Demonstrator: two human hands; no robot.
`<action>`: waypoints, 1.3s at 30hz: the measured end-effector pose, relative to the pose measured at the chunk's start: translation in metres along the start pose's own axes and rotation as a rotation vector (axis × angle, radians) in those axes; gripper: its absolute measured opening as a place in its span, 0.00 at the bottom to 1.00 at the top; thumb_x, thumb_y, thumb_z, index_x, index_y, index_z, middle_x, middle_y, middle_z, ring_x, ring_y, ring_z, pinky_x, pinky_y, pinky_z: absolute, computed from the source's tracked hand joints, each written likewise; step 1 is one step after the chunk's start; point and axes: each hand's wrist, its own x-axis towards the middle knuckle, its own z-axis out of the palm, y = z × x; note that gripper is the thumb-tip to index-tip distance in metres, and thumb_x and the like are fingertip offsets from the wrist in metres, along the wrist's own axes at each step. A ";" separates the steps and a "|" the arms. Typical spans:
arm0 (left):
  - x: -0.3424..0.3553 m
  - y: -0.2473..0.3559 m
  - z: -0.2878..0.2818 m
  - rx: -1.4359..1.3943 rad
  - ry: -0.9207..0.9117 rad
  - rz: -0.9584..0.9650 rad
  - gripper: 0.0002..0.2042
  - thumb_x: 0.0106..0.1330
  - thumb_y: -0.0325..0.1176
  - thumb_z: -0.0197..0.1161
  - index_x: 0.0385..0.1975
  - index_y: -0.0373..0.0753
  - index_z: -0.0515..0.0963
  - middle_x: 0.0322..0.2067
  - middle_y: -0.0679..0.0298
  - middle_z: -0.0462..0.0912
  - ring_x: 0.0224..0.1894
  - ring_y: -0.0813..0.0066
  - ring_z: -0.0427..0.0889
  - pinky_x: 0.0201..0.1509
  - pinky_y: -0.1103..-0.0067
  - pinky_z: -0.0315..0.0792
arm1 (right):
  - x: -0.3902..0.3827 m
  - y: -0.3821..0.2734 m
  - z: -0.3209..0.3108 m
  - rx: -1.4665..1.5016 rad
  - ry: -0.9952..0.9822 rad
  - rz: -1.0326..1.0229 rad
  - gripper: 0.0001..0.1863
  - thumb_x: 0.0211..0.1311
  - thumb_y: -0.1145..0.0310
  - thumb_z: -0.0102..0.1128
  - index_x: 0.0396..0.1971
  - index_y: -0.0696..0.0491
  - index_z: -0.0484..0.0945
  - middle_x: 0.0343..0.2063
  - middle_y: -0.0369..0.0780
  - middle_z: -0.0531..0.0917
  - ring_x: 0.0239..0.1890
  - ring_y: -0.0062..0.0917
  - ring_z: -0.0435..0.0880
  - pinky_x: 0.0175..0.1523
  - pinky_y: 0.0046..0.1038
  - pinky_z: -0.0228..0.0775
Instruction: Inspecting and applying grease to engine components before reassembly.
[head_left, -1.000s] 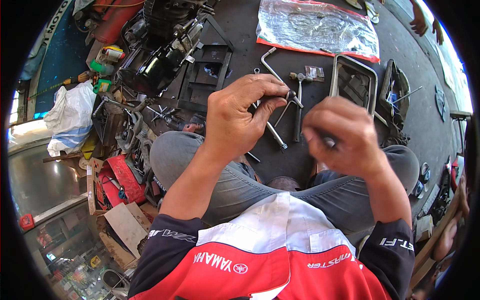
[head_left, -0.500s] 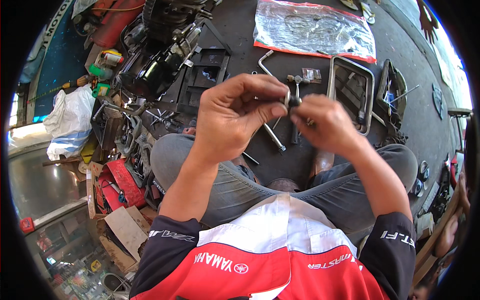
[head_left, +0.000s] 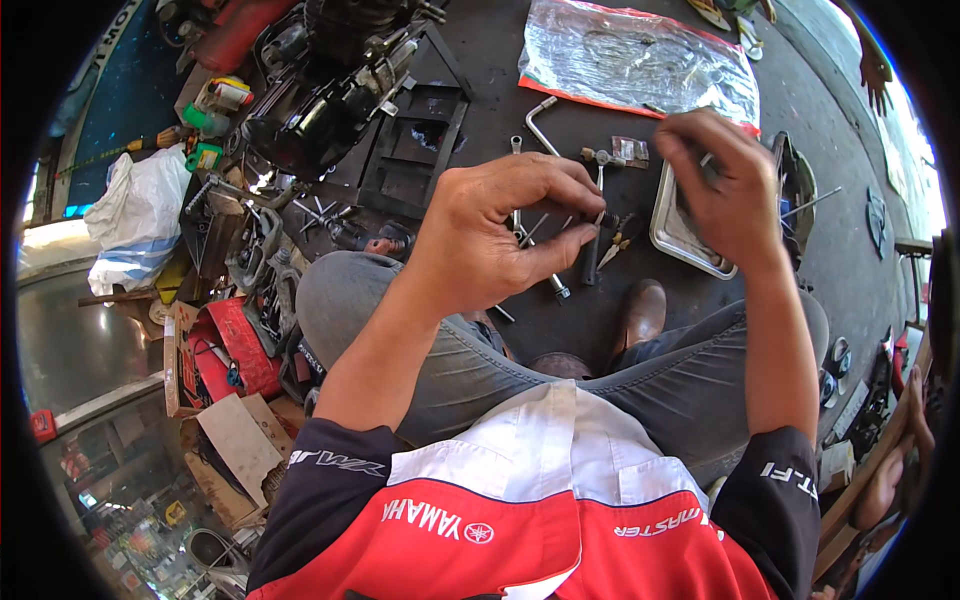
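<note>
Raised over my lap, my left hand [head_left: 510,230] pinches a small thin metal piece [head_left: 600,217] between thumb and fingertips; its exact kind is too small to make out. My right hand [head_left: 730,185] is apart from it, above a rectangular metal tray [head_left: 690,259], with its fingers loosely bent and a gap between them. No object shows in it, and it covers much of the tray. On the dark floor beyond my left hand lie a hammer [head_left: 602,158], an L-shaped wrench [head_left: 533,122] and pliers [head_left: 622,241].
A clear plastic bag with red edges [head_left: 640,62] lies flat at the far side. An engine [head_left: 310,120] stands at the far left beside a black metal frame [head_left: 415,150]. Left of me are a white sack [head_left: 135,225] and a red box [head_left: 240,350]. A small clear packet [head_left: 630,150] is near the hammer.
My right hand has left the fingertips of my left hand and moved right, over the tray. My left hand stays nearly in place, still pinching. The view has shifted slightly.
</note>
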 end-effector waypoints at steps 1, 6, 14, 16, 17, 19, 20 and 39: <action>0.000 0.002 0.002 -0.064 0.003 -0.019 0.12 0.56 0.15 0.75 0.39 0.33 0.87 0.45 0.57 0.89 0.46 0.73 0.90 0.52 0.78 0.84 | -0.002 0.006 0.010 0.040 -0.043 0.014 0.05 0.65 0.74 0.69 0.38 0.58 0.85 0.35 0.44 0.87 0.38 0.38 0.87 0.45 0.32 0.79; 0.004 -0.003 0.005 -0.123 0.194 -0.048 0.12 0.51 0.19 0.76 0.37 0.34 0.88 0.39 0.57 0.90 0.40 0.68 0.91 0.46 0.76 0.83 | -0.029 -0.010 0.040 0.195 -0.341 -0.122 0.08 0.51 0.79 0.70 0.32 0.58 0.81 0.29 0.46 0.80 0.33 0.44 0.82 0.39 0.39 0.74; 0.004 -0.010 -0.007 0.250 0.165 0.062 0.12 0.51 0.19 0.76 0.36 0.37 0.88 0.39 0.60 0.91 0.41 0.72 0.91 0.47 0.78 0.83 | -0.014 -0.037 -0.001 0.197 -0.178 -0.134 0.07 0.52 0.79 0.71 0.32 0.58 0.83 0.28 0.42 0.83 0.31 0.37 0.84 0.39 0.34 0.76; 0.004 -0.006 -0.007 0.228 0.107 0.049 0.12 0.51 0.18 0.76 0.36 0.36 0.89 0.40 0.60 0.91 0.43 0.73 0.91 0.49 0.79 0.83 | -0.001 -0.027 -0.004 0.157 -0.072 -0.091 0.05 0.58 0.78 0.69 0.34 0.58 0.84 0.29 0.43 0.83 0.32 0.36 0.84 0.40 0.31 0.76; 0.004 -0.004 -0.007 0.207 0.078 0.046 0.12 0.51 0.17 0.76 0.36 0.36 0.88 0.40 0.59 0.91 0.43 0.74 0.91 0.50 0.79 0.83 | 0.002 -0.022 -0.006 0.103 -0.085 -0.025 0.04 0.62 0.77 0.67 0.35 0.59 0.84 0.31 0.43 0.84 0.33 0.36 0.85 0.41 0.30 0.76; 0.004 0.000 -0.006 0.107 0.039 0.018 0.13 0.51 0.15 0.75 0.37 0.34 0.88 0.42 0.58 0.90 0.44 0.74 0.90 0.51 0.79 0.83 | 0.008 -0.011 0.004 0.126 -0.085 -0.023 0.04 0.62 0.76 0.67 0.36 0.58 0.84 0.31 0.43 0.84 0.34 0.37 0.85 0.41 0.31 0.76; 0.004 0.001 -0.004 0.030 0.031 -0.006 0.13 0.52 0.14 0.75 0.37 0.34 0.88 0.42 0.57 0.90 0.44 0.74 0.90 0.52 0.79 0.83 | 0.008 -0.007 0.010 0.140 -0.081 -0.020 0.04 0.62 0.76 0.67 0.36 0.58 0.84 0.31 0.43 0.84 0.34 0.37 0.85 0.41 0.31 0.77; 0.000 0.003 -0.006 -0.117 0.100 -0.058 0.12 0.52 0.18 0.76 0.37 0.34 0.88 0.40 0.60 0.90 0.41 0.75 0.91 0.47 0.80 0.84 | -0.002 -0.023 0.025 0.273 -0.138 -0.143 0.05 0.60 0.77 0.70 0.34 0.59 0.83 0.30 0.44 0.82 0.33 0.40 0.83 0.39 0.35 0.77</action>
